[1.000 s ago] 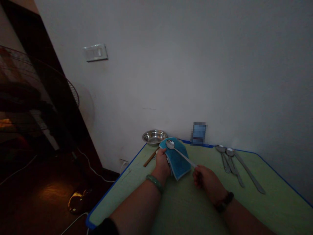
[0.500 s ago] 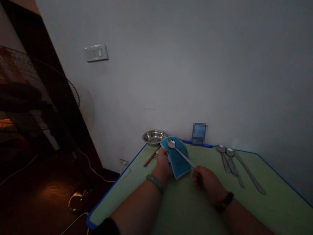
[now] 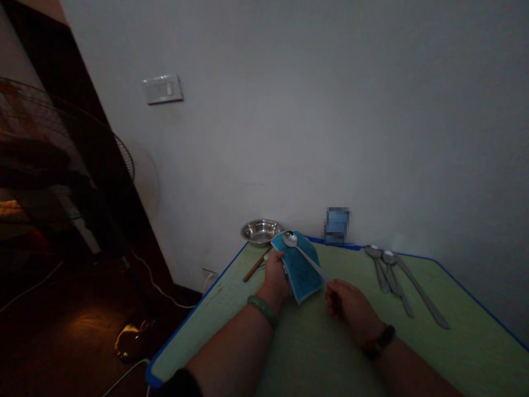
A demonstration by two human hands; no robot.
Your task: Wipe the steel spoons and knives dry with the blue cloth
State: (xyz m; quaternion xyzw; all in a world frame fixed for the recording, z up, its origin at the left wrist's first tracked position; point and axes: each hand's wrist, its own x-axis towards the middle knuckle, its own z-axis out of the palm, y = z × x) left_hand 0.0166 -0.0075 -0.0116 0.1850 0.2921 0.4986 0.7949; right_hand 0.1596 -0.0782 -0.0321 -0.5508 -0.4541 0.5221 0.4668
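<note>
While the left hand (image 3: 275, 273) grips a folded blue cloth (image 3: 301, 270), the right hand (image 3: 349, 302) holds a steel spoon (image 3: 308, 258) by its handle — bowl over the cloth, green tabletop (image 3: 454, 325) beneath.

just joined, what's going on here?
A person is working at a green table with bare hands. The left hand grips a folded blue cloth, and the right hand holds the handle of a steel spoon, its bowl over the cloth. Beyond them sit a steel bowl and a wooden stick; more steel spoons lie toward the table's right side.
</note>
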